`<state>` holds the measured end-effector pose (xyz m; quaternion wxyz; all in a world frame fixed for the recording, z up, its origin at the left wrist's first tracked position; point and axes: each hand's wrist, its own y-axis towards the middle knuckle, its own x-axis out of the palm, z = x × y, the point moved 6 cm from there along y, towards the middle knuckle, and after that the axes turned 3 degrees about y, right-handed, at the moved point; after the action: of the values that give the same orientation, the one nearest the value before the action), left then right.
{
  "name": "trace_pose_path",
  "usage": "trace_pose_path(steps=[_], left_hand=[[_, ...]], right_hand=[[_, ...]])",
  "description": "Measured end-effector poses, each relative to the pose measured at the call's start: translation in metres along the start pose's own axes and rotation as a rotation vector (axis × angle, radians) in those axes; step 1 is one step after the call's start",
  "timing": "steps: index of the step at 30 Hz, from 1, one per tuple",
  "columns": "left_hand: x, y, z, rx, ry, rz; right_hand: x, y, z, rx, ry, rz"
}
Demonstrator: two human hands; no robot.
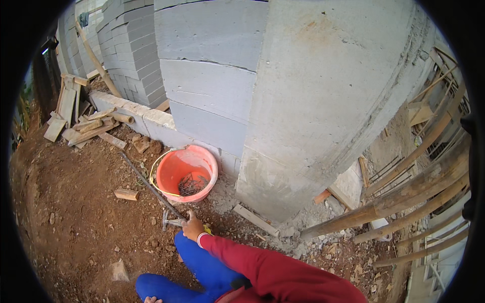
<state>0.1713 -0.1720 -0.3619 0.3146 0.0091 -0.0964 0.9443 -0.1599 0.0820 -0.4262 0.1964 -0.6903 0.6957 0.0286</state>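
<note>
My right hand (193, 227), at the end of a red sleeve, is closed around the handle of a claw hammer (168, 220). The hammer's metal head points left, and a bit of yellow shows on the other side of my fist. A long dark metal bar (146, 182) slants from the dirt up left down to this hand; I cannot tell whether the hand touches it. Just beyond stands an orange bucket (165, 174) with a pale yellow handle and several nails (193, 185) at its bottom. Only the fingertips of my left hand (153, 300) show at the lower edge, beside my blue trouser leg.
A concrete column (313, 101) and grey block wall (207, 86) rise ahead. Loose wood pieces (91, 126) are piled at the left. Bamboo poles (394, 202) lean at the right. A wood offcut (126, 194) and a short plank (256, 220) lie on the brown dirt (81, 217).
</note>
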Motion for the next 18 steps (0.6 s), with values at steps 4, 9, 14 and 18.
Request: trace_pose_path(steps=[4, 9, 14, 18], left_hand=[[0.044, 0.005, 0.011, -0.058, 0.128, -0.02], [0.109, -0.006, 0.029, 0.051, 0.306, -0.201], [0.136, -0.021, 0.077, 0.038, 0.451, -0.32], [0.137, -0.037, 0.124, -0.077, 0.5, -0.362]], right_hand=[[-0.048, -0.053, -0.043, -0.451, -0.216, 0.035], [-0.103, -0.093, -0.067, -0.471, -0.399, -0.039], [-0.162, -0.13, -0.096, -0.38, -0.371, 0.057], [-0.184, -0.156, -0.111, -0.205, -0.379, -0.054]])
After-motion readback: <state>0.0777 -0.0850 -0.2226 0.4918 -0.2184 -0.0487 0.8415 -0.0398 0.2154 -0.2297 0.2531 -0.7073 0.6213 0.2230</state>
